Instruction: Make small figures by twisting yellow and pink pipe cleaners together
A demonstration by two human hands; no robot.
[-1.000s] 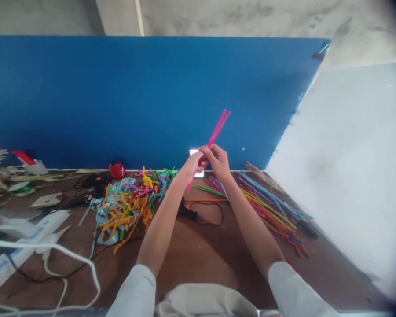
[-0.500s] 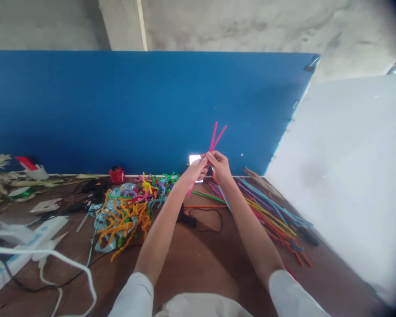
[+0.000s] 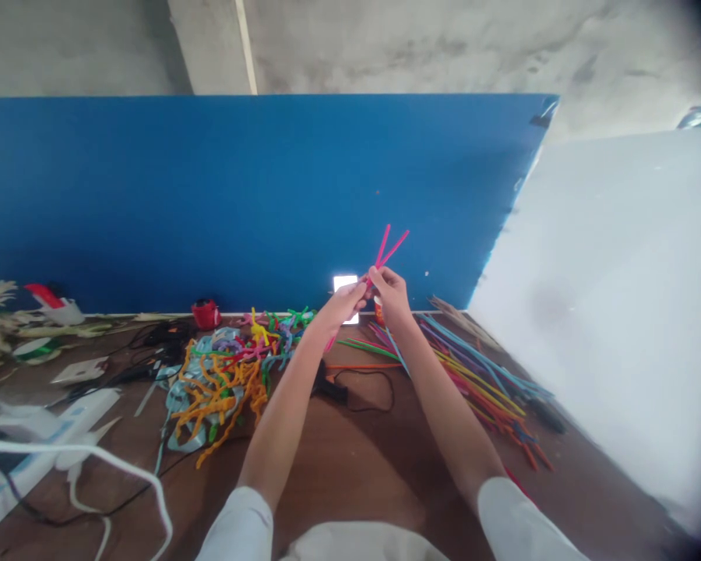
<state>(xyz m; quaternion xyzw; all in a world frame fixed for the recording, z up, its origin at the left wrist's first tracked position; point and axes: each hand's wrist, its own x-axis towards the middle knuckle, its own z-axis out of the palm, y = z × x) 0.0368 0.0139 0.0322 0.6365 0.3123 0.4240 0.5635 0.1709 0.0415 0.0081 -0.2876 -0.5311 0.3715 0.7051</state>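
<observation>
Both hands meet above the far part of the desk [image 3: 350, 475], holding a pair of thin pink stems [image 3: 383, 248] up in the air, off the surface. The right hand [image 3: 391, 292] pinches them between thumb and fingers, its grip pressed together just where the two tips fan out in a V. The left hand [image 3: 344, 304] closes its grip around the same stems lower down, and a bit of pink shows below it, beside the forearm. The stems tilt, upper ends leaning toward the desk's right edge, in front of the blue panel [image 3: 239, 195] that stands along the far edge.

Behind the hands, near that edge, is a bright white rectangle [image 3: 344, 282] (too washed out to say what it is). Loose coloured stems [image 3: 484, 366] lie toward the right edge, and a tangle of bent orange stems [image 3: 216, 397] sits left of the left forearm. A red container [image 3: 206, 313] stands at the far edge; a white power strip [image 3: 52, 448] lies toward the near left corner. Between the forearms rests a black tool [image 3: 331, 389] with a cord.
</observation>
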